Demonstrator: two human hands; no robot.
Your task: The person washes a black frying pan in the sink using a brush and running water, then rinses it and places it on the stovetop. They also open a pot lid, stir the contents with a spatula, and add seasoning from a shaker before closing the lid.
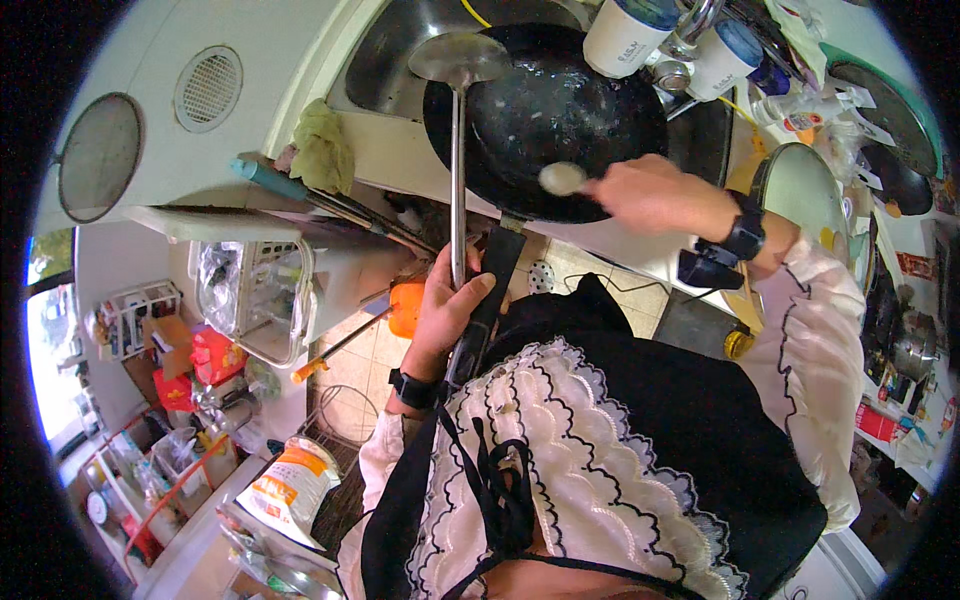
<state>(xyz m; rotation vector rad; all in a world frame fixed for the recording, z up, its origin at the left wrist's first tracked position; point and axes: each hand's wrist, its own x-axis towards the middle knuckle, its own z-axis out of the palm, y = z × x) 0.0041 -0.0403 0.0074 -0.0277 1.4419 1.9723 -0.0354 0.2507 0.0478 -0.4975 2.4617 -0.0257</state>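
A large black wok [540, 112] rests over the sink, its dark handle [504, 259] pointing back towards my body. My left hand [450, 300] grips the metal shaft of a wok spatula [459, 60], with my thumb lying across onto the wok handle. The spatula's broad head is up over the wok's left rim. My right hand [649, 195] is closed around a small round-ended tool [562, 179], light in colour and blurred, above the near part of the wok; its kind I cannot tell.
Two white filter housings [630, 37] and a tap stand at the wok's far right. A steel sink basin [382, 67] lies to the left, with a green cloth [322, 146] on the counter edge. A round lid [801, 187] is right of my forearm. Long-handled tools [337, 206] lean at left.
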